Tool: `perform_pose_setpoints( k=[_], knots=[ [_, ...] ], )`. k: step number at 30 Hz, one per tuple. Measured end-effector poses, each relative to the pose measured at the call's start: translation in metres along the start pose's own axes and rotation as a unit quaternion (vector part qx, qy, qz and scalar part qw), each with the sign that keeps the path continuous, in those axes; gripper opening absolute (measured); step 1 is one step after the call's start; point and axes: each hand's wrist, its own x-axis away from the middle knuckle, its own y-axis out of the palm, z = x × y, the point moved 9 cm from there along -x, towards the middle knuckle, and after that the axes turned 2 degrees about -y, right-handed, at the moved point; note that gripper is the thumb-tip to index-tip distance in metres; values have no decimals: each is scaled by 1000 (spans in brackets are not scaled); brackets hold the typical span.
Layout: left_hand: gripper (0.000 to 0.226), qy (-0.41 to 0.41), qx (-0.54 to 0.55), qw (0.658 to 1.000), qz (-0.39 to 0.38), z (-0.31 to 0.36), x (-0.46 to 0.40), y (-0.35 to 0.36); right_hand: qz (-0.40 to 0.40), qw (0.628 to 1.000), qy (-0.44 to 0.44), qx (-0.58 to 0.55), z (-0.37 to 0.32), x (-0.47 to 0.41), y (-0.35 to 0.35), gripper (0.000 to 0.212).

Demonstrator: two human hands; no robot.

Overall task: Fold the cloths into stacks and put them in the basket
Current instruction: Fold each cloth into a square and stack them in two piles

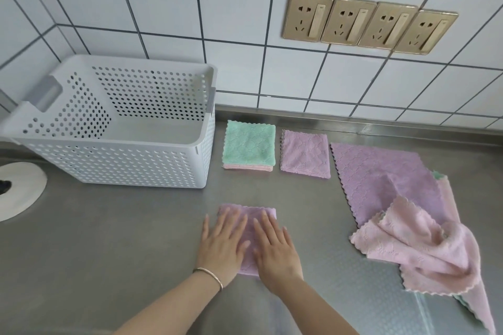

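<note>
Both hands, left hand (pixel 221 243) and right hand (pixel 275 249), press flat with straight fingers on a folded purple cloth (pixel 246 236) at lower centre, while two folded stacks (pixel 249 145) wait beside the empty basket (pixel 122 160) and unfolded cloths (pixel 408 212) remain at right.

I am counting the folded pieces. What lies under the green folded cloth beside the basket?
Under the green folded cloth a pink cloth shows only as a thin edge along the near side. The rest is covered, so anything more beneath cannot be seen.
</note>
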Motion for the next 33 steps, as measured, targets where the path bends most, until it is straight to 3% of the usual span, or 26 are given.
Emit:
perform_pose_setpoints(
  k=[5,8,14,16,18,19,21,23,27,33],
  knots=[
    [69,-9,-42,995,-85,-13,0,32,-55,997,-29,39,-6,-6,31,63],
    [73,-5,-42,998,-56,-16,-4,32,-65,996,-20,54,-2,-7,35,61],
    [74,2,-55,996,-67,-15,-9,21,-47,997,-40,50,-1,-10,32,56],
    [70,-72,23,997,1,-25,-7,-4,-34,999,-30,24,-2,-14,14,56],
    [44,-218,122,963,95,-52,7,-23,5,999,42,-6,11,-14,-3,43],
    [37,-295,156,939,82,-64,15,-19,11,994,104,-20,22,-9,-9,40],
    [38,-360,149,921,15,-72,24,-7,-25,968,241,-66,44,6,-13,33],
    [37,-372,127,919,-29,-69,25,0,-76,949,296,-80,55,16,-3,36],
    [32,-376,141,913,-74,-62,22,12,-152,931,301,-138,49,20,17,36],
    [22,-392,425,815,-17,-15,4,-4,-42,859,378,-344,75,22,-8,11]
  ],
)
